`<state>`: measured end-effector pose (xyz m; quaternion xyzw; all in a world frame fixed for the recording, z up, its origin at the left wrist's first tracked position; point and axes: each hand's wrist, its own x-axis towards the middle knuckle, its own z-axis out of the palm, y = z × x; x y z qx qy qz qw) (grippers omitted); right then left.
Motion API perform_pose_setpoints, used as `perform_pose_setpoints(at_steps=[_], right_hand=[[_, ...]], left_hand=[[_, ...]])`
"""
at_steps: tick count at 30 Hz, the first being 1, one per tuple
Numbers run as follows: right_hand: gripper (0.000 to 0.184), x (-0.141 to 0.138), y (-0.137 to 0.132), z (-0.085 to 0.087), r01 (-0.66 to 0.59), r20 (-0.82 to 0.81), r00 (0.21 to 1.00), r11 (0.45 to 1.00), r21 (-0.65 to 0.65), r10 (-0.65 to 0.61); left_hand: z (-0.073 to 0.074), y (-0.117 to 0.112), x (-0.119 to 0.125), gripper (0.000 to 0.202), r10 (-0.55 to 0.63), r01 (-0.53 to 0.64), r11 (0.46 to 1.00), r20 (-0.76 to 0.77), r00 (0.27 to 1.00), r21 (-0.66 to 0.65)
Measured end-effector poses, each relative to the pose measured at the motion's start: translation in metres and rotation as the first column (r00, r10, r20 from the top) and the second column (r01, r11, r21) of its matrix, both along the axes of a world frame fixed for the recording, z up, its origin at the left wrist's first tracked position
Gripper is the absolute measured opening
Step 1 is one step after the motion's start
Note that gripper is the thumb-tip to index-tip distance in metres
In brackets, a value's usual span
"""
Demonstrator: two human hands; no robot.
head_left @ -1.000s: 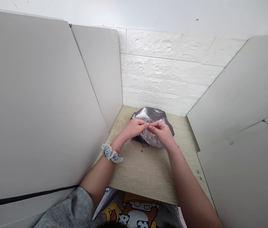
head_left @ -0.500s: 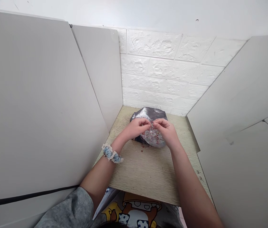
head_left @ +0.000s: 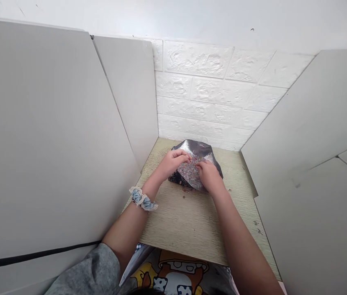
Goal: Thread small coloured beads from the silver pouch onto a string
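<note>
A shiny silver foil bag point(head_left: 196, 149) lies open at the back of a light wooden tabletop point(head_left: 188, 221). It is filled with tiny pink and pale beads point(head_left: 190, 172). My left hand point(head_left: 173, 160) hovers at the bag's left edge with its fingers curled in a pinch; whatever it pinches is too small to make out. My right hand point(head_left: 208, 174) rests down in the bead pile, fingers bent into the beads. A blue and white scrunchie point(head_left: 142, 198) is on my left wrist.
Grey partition boards stand at the left point(head_left: 50, 135) and right point(head_left: 311, 135), closing in the narrow table. A white brick-pattern wall point(head_left: 210, 94) is behind. A few loose beads point(head_left: 184, 196) lie on the wood near the bag.
My hands were pinched together above the bag. They have since parted, and my right hand has dropped into the beads while my left stays raised.
</note>
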<state>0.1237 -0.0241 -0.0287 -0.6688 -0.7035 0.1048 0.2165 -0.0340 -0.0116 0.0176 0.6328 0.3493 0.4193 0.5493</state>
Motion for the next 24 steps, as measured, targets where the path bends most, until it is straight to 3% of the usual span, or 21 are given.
perform_pose_setpoints(at_steps=[3,9,16,24], right_hand=[[0.028,-0.0001,0.0023,-0.0058,0.051,0.141,0.989,0.994,-0.097,-0.037],[0.029,-0.0011,0.0017,-0.0079,0.036,0.229,0.973,0.994,-0.102,-0.011],[0.029,-0.0059,-0.0017,-0.0077,0.004,0.228,0.974,0.994,-0.107,0.021],[0.029,-0.0082,-0.0033,-0.0085,-0.04,0.199,0.979,0.997,-0.068,0.052]], left_hand=[[-0.0003,0.0005,-0.0004,0.013,-0.022,0.029,0.996,0.081,0.996,-0.089],[0.0056,-0.0035,0.0008,0.011,-0.025,0.05,0.978,0.124,0.992,-0.204],[0.0094,-0.006,0.0032,0.015,0.068,-0.071,0.992,-0.03,0.997,-0.1],[0.0034,-0.0036,0.0011,0.016,0.049,-0.049,0.995,-0.002,0.999,-0.084]])
